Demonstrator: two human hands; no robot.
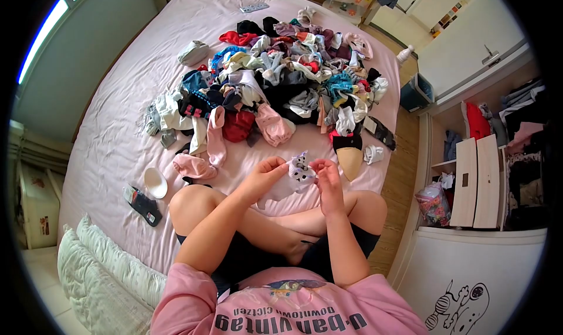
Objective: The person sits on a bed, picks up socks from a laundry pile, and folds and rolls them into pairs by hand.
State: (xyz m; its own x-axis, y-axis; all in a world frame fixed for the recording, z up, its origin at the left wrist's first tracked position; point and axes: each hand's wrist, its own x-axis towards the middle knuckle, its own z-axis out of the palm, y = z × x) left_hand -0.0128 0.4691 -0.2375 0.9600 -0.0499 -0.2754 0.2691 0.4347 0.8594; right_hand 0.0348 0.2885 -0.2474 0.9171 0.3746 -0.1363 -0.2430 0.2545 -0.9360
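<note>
In front of my crossed legs I hold up a small white sock with a dark print. My left hand pinches its left side between thumb and fingers. My right hand has its fingertips closed on the right side. Just beyond my hands lies a big heap of mixed socks and small clothes. Nearest to the hands in it are a pink bundled garment, a long pink sock and a beige and black piece.
A dark sock and a white cup-shaped pad lie on the bed by my left knee. Pillows are at the lower left. Open wardrobe shelves and a bin stand to the right.
</note>
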